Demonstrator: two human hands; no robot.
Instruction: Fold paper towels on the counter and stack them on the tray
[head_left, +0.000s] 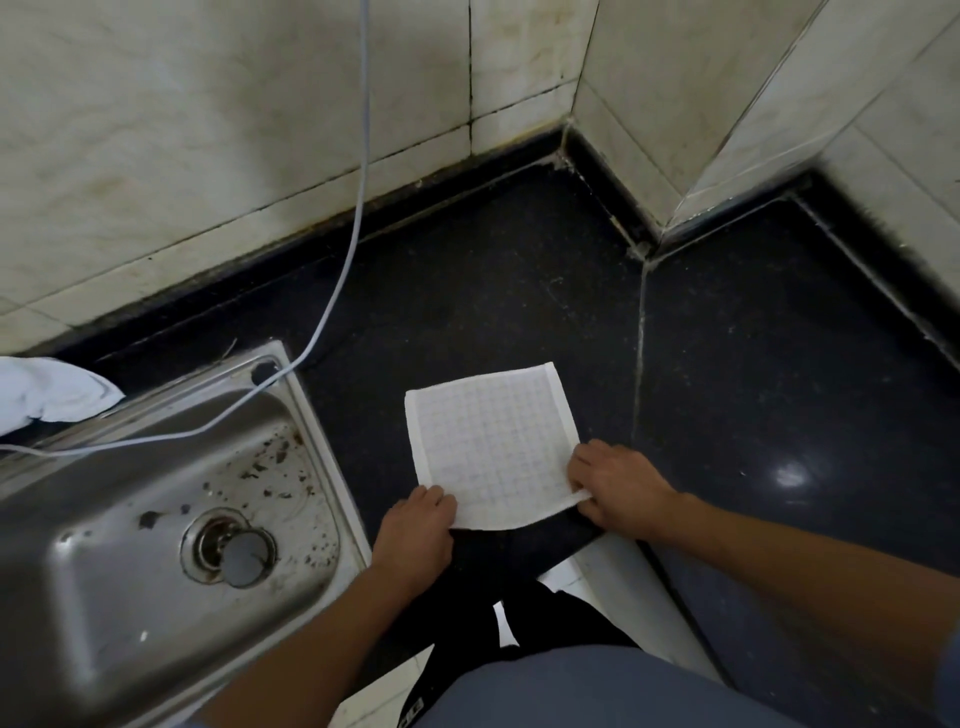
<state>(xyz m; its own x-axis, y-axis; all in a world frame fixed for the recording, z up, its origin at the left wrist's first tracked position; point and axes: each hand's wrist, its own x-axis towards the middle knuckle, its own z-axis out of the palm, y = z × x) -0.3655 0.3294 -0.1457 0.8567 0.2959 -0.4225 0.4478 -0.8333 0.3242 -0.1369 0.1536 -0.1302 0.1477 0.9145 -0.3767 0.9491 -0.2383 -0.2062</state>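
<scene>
A white paper towel (493, 441) with a faint grid pattern lies flat on the black counter (753, 364), its near edge at the counter's front. My left hand (415, 530) pinches the towel's near left corner. My right hand (618, 488) pinches the near right corner, lifting that edge slightly. No tray is in view.
A steel sink (156, 519) with a drain plug (243, 558) sits to the left. A thin pale cable (358, 208) hangs down the tiled wall and crosses the sink. A crumpled white cloth (52, 389) lies behind the sink. Tiled walls form a corner at the back.
</scene>
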